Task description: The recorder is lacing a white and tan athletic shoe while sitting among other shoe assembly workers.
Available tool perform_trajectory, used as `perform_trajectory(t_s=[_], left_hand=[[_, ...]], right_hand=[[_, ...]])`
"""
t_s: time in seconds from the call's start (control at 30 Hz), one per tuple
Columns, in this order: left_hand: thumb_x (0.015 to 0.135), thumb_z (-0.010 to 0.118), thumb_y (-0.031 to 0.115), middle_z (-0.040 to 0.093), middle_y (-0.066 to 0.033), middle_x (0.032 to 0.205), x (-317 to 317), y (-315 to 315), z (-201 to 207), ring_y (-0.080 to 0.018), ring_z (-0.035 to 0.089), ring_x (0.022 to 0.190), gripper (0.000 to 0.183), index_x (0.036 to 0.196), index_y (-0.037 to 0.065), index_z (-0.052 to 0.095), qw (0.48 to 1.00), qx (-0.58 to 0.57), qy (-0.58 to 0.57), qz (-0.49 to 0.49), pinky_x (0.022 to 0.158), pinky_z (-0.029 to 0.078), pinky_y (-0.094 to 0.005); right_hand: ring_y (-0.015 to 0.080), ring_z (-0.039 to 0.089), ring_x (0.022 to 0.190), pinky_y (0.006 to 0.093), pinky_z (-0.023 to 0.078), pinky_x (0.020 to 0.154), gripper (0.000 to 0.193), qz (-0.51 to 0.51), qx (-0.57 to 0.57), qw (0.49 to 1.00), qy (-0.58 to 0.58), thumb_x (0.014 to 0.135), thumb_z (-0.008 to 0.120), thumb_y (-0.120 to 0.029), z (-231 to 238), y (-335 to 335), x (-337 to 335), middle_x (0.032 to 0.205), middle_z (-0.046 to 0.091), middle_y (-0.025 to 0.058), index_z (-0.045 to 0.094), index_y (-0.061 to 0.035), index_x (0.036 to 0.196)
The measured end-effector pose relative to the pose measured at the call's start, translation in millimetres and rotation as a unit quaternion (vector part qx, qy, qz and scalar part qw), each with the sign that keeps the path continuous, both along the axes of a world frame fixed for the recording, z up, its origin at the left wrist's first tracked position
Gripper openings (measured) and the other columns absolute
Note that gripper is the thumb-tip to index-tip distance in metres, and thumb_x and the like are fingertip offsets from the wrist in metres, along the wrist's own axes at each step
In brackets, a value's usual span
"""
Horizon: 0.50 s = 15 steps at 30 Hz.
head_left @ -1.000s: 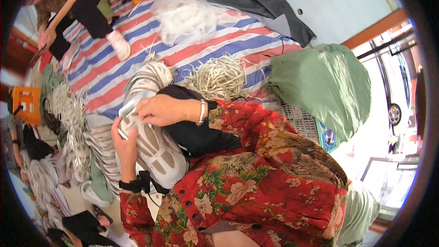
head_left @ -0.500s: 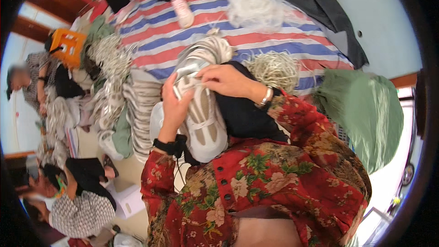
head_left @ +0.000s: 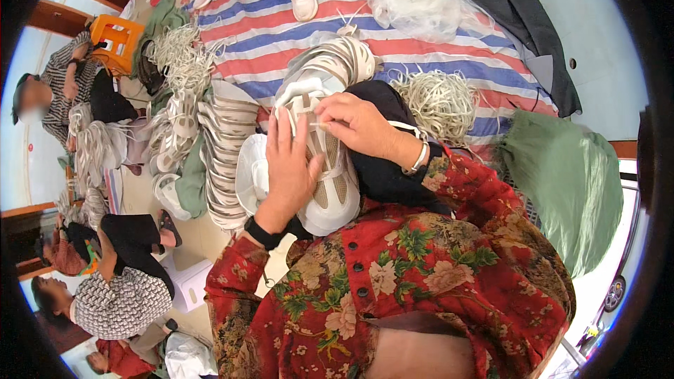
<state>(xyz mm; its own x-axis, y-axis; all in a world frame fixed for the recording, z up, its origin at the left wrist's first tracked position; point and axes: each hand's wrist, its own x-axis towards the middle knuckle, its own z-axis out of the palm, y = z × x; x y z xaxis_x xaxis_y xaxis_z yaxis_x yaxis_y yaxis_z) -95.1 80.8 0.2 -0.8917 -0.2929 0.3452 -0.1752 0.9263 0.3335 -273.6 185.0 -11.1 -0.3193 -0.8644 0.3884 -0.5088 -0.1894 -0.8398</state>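
Observation:
A white and beige sneaker upper [head_left: 331, 200] lies over my lap, its toe towards me. My left hand [head_left: 289, 168] rests on its left side, with the fingers stretched out flat near the eyelets and the thumb apart. Over the lacing area, my right hand [head_left: 358, 126] is closed in a pinch on a thin white shoelace [head_left: 315, 125]. The fingertips partly hide the lace. Just beyond the hands, a curved row of stacked shoe uppers [head_left: 337, 60] fans out on the striped sheet.
A tangled pile of pale laces [head_left: 439, 105] lies right of my hands. At left stands a tall stack of uppers [head_left: 228, 147]. Clear plastic bags [head_left: 411, 0] lie on the striped sheet [head_left: 281, 31]. A green sack [head_left: 565, 189] is at right. Other people sit at left, near an orange stool [head_left: 116, 42].
My left hand has gone from gripping the upper's side to lying flatter over it. My right hand stays pinched near the eyelets. The view has shifted slightly.

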Motion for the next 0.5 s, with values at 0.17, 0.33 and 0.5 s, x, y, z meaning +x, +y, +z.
perform_trajectory(t_s=[0.17, 0.33, 0.5], left_hand=[[0.080, 0.072, 0.017, 0.023, -0.0295, 0.155, 11, 10, -5, -0.0489, 0.023, 0.143, 0.081, 0.149, 0.002, 0.032, 0.999, 0.046, -0.011, 0.018, 0.115, 0.023, -0.0528], [0.079, 0.072, 0.014, 0.025, -0.0293, 0.154, 11, 16, -13, -0.0491, 0.025, 0.142, 0.083, 0.147, -0.004, 0.029, 0.992, 0.101, 0.072, 0.024, 0.115, 0.022, -0.0533], [0.078, 0.072, 0.015, 0.026, -0.0294, 0.154, 13, 16, -17, -0.0483, 0.025, 0.142, 0.085, 0.148, -0.004, 0.027, 0.994, 0.090, 0.058, 0.034, 0.115, 0.022, -0.0534]], right_hand=[[0.0292, 0.059, 0.099, 0.0375, 0.051, 0.082, 0.012, 0.018, -0.032, 0.978, 0.205, 0.084, 0.062, -0.016, 9, -4, 6, 0.115, 0.063, 0.0066, 0.067, -0.0080, 0.092], [0.0275, 0.057, 0.098, 0.0367, 0.051, 0.083, 0.015, 0.039, -0.015, 0.962, 0.269, 0.080, 0.063, -0.016, 14, -16, 2, 0.117, 0.063, 0.0046, 0.069, -0.0083, 0.091], [0.0275, 0.056, 0.095, 0.0371, 0.052, 0.082, 0.016, 0.062, 0.043, 0.945, 0.318, 0.079, 0.063, -0.016, 21, -19, 4, 0.119, 0.061, 0.0035, 0.070, -0.0083, 0.092]])
